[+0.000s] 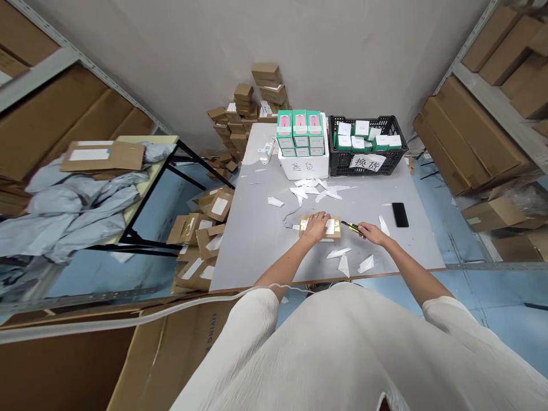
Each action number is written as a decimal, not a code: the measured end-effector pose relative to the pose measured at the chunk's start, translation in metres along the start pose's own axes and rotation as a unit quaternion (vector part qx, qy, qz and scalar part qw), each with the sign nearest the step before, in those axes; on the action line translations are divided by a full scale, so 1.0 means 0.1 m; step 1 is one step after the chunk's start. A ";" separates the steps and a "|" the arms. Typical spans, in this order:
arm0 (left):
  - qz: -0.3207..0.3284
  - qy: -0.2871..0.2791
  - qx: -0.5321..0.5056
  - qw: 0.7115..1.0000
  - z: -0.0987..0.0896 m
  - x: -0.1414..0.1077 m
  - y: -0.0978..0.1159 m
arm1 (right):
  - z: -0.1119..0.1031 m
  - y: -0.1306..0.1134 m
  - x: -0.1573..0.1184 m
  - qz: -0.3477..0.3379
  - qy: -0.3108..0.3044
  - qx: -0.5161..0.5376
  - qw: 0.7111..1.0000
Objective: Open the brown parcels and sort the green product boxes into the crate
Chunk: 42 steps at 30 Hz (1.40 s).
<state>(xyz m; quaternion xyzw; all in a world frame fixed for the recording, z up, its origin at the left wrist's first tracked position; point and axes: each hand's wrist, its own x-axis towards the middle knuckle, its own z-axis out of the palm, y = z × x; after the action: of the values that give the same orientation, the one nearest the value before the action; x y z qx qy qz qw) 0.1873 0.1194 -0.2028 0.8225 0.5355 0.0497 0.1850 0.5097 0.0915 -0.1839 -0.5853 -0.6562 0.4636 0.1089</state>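
Note:
A small brown cardboard box (337,231), with shiny tape and a white label, lies on the grey table. My left hand (315,226) rests on top of it, fingers laid out across the box towards its far edge. To the right, my right hand (371,232) is closed around a yellow and black box cutter (351,227). The cutter's tip points left and is close to the box's right end; whether it touches is too small to tell. Torn white paper scraps (338,253) lie on the near side of the box.
Behind stand a white bin (303,167) of green-and-pink boxes and a black crate (387,165) of green boxes. A phone (400,215) lies at right. Cardboard boxes (201,268) pile up left of the table (252,228). A white cable (171,311) crosses at lower left.

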 end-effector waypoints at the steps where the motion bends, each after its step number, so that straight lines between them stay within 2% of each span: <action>1: -0.001 -0.003 0.000 1.000 0.02 0.02 -0.01 | 0.03 -0.03 -0.02 -0.023 0.003 -0.025 0.999; 5: -0.039 -0.036 -0.002 0.999 0.04 0.13 -0.03 | 0.13 -0.14 -0.08 -0.098 0.015 -0.139 0.985; 9: -0.081 -0.083 -0.005 0.993 -0.02 0.25 -0.02 | 0.20 -0.16 -0.08 -0.091 0.019 -0.203 0.975; 12: -0.102 -0.092 -0.009 0.990 -0.04 0.30 0.00 | 0.22 -0.13 -0.05 -0.084 0.025 -0.214 0.973; 17: -0.105 -0.088 0.002 0.991 -0.04 0.29 0.01 | 0.23 -0.13 -0.01 -0.076 0.023 -0.217 0.973; 20: -0.060 -0.079 0.024 0.995 -0.03 0.21 -0.01 | 0.23 -0.13 0.00 -0.073 0.026 -0.214 0.974; 24: -0.005 -0.039 0.042 0.998 0.01 0.05 -0.01 | 0.26 -0.08 0.01 -0.081 0.036 -0.209 0.974; 28: -0.008 -0.020 0.037 0.999 0.08 -0.03 0.02 | 0.38 -0.05 0.01 -0.092 0.057 -0.190 0.976; 33: -0.018 0.006 0.015 1.000 0.17 -0.07 0.03 | 0.49 -0.11 -0.06 -0.070 0.093 -0.182 0.976; 38: -0.026 0.014 0.010 1.000 0.23 -0.13 0.02 | 0.36 -0.06 -0.10 -0.082 0.099 -0.218 0.967; 42: -0.024 0.016 0.004 1.000 0.26 -0.17 0.02 | 0.15 0.04 0.02 -0.085 0.129 -0.232 0.960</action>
<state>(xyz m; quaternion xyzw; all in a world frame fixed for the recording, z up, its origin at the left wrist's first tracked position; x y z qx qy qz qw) 0.1894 0.0968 -0.2237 0.8093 0.5582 0.0562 0.1742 0.5011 0.0851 -0.1958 -0.5915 -0.7733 0.2085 0.0927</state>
